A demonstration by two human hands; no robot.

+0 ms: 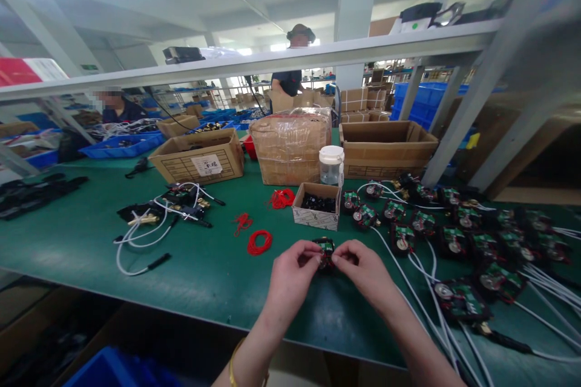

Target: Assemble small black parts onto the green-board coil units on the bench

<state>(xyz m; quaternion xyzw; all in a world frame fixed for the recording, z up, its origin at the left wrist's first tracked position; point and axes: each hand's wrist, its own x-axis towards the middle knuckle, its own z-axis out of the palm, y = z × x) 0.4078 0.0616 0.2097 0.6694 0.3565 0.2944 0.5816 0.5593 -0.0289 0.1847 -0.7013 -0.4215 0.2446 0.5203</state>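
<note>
Left forearm [263, 332]: it is lying nearest, wearing a yellow bracelet [233, 366].
Left hand [293, 269]: thumb and forefinger are standing narrow, touching the left side of the small circuit unit [325, 247]; what exactly they are pinching, I cannot tell.
Right hand [363, 266]: its fingertips are also standing narrow, at the unit's right side; the grip is not showing clearly.
Circuit unit: it is sitting between both hands, above the green table [213, 284].
Small box [313, 217]: it is standing just beyond the hands, containing black parts [319, 202].
Red wire coils [282, 198]: they are lying beyond the left hand, leftward.
Similar units [402, 237]: they are spreading right of the right hand.
</note>
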